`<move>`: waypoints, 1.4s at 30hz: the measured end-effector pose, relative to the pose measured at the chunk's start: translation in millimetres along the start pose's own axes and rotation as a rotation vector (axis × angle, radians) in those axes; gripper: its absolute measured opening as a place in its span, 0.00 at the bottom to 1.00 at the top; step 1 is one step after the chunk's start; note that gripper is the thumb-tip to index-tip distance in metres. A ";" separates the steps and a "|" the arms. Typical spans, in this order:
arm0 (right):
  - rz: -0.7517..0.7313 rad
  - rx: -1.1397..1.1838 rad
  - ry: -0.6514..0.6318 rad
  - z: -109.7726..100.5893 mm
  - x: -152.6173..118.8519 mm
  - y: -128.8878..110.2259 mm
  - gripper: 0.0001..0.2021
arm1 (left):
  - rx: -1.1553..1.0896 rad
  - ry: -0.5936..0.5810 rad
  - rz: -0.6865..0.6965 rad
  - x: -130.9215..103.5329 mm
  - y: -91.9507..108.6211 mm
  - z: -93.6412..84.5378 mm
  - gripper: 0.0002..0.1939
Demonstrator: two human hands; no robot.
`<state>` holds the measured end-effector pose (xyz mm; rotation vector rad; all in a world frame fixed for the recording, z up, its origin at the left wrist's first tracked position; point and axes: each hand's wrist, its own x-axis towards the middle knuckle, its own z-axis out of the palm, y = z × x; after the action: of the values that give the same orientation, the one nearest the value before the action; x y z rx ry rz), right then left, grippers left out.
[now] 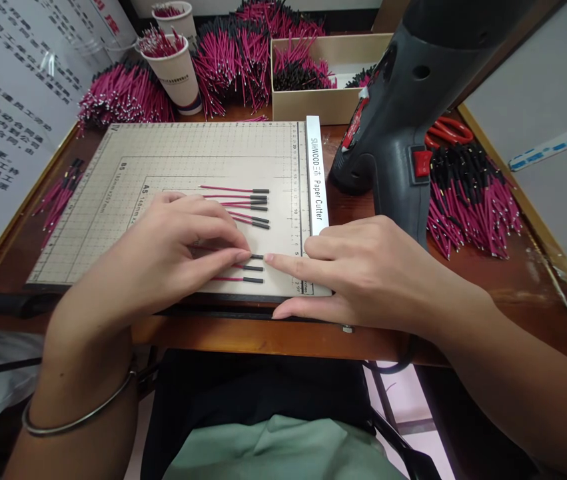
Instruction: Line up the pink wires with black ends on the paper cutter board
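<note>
Several thin magenta wires with black sleeved ends (pixel 243 203) lie in a row on a beige gridded paper-cutter board (pixel 163 160). My left hand (pixel 173 250) rests flat on the board, fingertips pressing a wire (pixel 257 257) near its black end. My right hand (pixel 358 273) lies at the board's right edge, index finger pointing left and almost touching that same black tip. Two more wires (pixel 243 273) lie just below the fingers.
A dark heat gun (pixel 403 113) stands at the right. Piles of magenta wires lie at the right (pixel 468 200) and the back (pixel 128 97). Also present: paper cups (pixel 176 67), a cardboard box (pixel 328 80), red scissors (pixel 448 130), and a printed sheet (pixel 8 100) at left.
</note>
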<state>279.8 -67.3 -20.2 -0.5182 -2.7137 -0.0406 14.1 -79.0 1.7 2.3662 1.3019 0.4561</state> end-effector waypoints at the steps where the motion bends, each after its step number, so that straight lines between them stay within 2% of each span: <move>1: 0.000 -0.001 0.001 0.2 0.0 0.3 0.25 | -0.007 0.002 -0.003 -0.1 0.0 0.3 0.09; 16: 0.013 0.015 0.054 1.7 -0.9 -0.2 0.26 | -0.026 -0.012 -0.001 -1.8 -1.2 -0.4 0.07; 26: 0.013 0.033 0.076 2.9 -1.8 0.0 0.23 | 0.011 -0.016 0.030 -2.0 -2.0 -6.6 0.13; 31: 0.014 0.028 0.076 4.1 -2.1 -1.1 0.24 | -0.025 -0.051 0.012 0.7 -0.2 -6.5 0.13; 36: 0.010 0.021 0.076 3.3 -2.3 -0.9 0.23 | 0.019 -0.013 -0.031 -3.7 -2.7 -6.3 0.09; 42: 0.016 0.023 0.068 3.4 -2.2 -0.8 0.24 | 0.004 -0.040 -0.072 -3.0 -2.6 -7.2 0.11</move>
<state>280.1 -68.5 -24.1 -0.5228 -2.6403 -0.0227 7.4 -79.0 6.4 2.3117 1.3659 0.3831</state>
